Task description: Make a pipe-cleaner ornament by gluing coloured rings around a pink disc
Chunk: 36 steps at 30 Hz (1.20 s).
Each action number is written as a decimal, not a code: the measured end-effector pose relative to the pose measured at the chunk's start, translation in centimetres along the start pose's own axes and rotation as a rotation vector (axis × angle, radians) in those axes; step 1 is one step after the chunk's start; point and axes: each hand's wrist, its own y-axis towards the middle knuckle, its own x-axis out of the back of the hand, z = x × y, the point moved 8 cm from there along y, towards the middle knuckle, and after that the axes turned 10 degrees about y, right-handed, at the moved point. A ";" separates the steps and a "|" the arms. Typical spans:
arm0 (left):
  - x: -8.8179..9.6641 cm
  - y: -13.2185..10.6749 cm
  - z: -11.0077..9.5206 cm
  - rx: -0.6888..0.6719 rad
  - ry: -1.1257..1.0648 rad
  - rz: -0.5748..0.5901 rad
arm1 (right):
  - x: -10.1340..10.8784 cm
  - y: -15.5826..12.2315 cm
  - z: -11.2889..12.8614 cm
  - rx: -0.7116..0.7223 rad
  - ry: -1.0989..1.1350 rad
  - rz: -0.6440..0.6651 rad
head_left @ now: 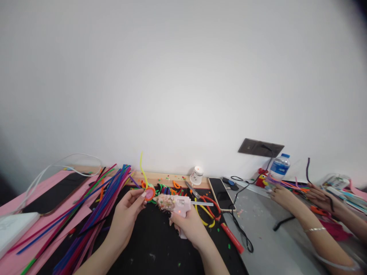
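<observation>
My left hand (132, 205) pinches a small round disc (149, 193), orange at the rim and pink in the middle, made of coiled pipe cleaner as far as I can tell. A yellow pipe cleaner (143, 168) rises just behind the disc. Wrapped round the handle of a hot glue gun (181, 204), my right hand (186, 225) keeps its nozzle end towards the disc. That front end is crusted with glue and colourful bits, and a clear glue stick (202, 204) juts from the back. An orange light glows on its side.
Long pipe cleaners (97, 225) lie at left on pink sheets. Pliers (205, 210), a phone (221, 194), a paper cup (196, 175), a red stick (232, 237) and a black cable (239, 225) lie at right. Beyond them, another person's hands (282, 196) work near a water bottle (279, 166).
</observation>
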 end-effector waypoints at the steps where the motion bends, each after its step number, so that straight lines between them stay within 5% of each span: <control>1: 0.0 0.0 0.0 0.001 -0.003 -0.001 | 0.0 0.0 0.0 -0.001 0.000 -0.004; 36: -0.2 -0.1 0.1 0.009 -0.001 0.037 | 1.0 0.3 -0.2 0.052 0.052 -0.105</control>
